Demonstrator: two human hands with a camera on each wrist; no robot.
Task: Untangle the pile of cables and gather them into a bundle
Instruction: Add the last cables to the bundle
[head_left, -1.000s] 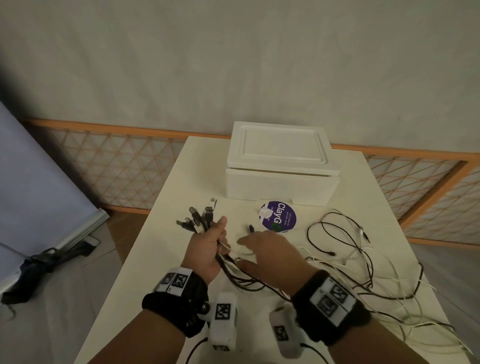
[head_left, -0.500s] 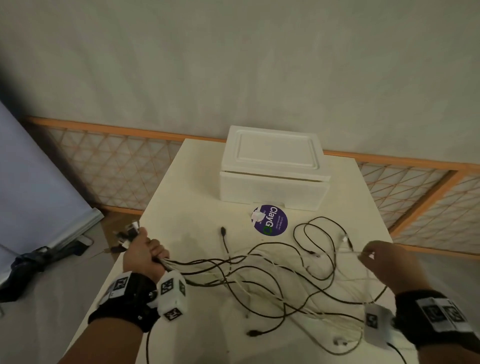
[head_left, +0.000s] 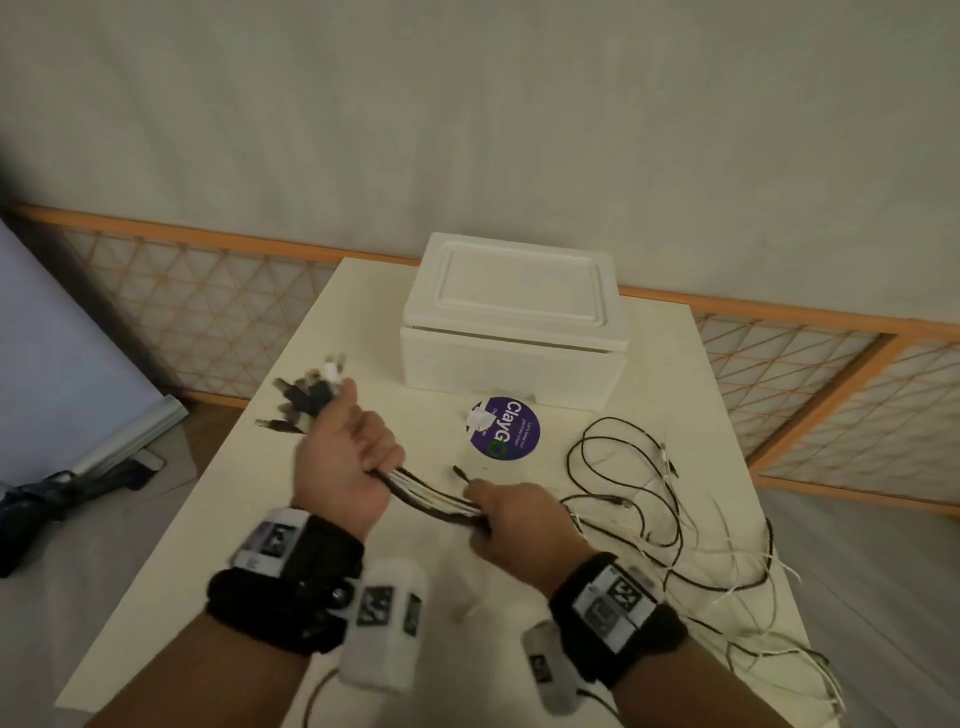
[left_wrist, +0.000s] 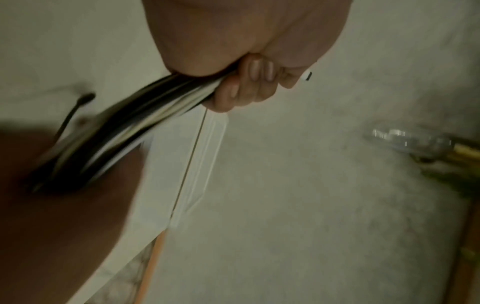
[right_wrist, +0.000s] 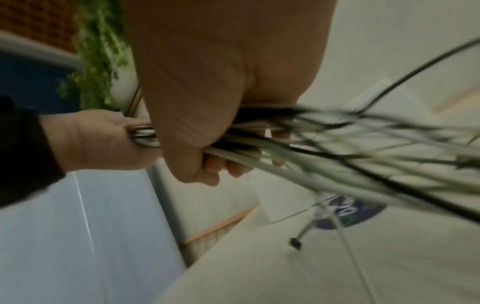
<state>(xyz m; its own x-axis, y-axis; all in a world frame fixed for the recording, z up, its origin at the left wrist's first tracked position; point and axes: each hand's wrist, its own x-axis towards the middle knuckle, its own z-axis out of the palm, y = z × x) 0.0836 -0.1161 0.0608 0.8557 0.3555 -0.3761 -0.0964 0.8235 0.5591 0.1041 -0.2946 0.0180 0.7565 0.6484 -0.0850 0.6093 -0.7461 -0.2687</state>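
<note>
Several black and white cables (head_left: 431, 496) run as one tight bundle between my two hands above the table. My left hand (head_left: 345, 462) grips the bundle near its plug ends (head_left: 306, 395), which fan out past my fist toward the far left. My right hand (head_left: 514, 519) is curled round the same bundle a short way along, close to the left hand. In the left wrist view my fingers (left_wrist: 244, 90) wrap the cables (left_wrist: 124, 131). The right wrist view shows the cables (right_wrist: 324, 156) streaming out of my right fist (right_wrist: 207, 164). Loose cable loops (head_left: 649, 499) trail over the table's right side.
A white foam box (head_left: 511, 322) stands at the far middle of the cream table (head_left: 218, 519). A round purple sticker (head_left: 503, 428) lies in front of it. An orange-framed lattice screen (head_left: 810, 374) runs behind the table, and a dark bag (head_left: 57, 499) lies on the floor at left.
My hands were spread wide apart with the cables stretched between them; now they are close together at mid-table, both holding the gathered bundle. The left hand rose and moved right.
</note>
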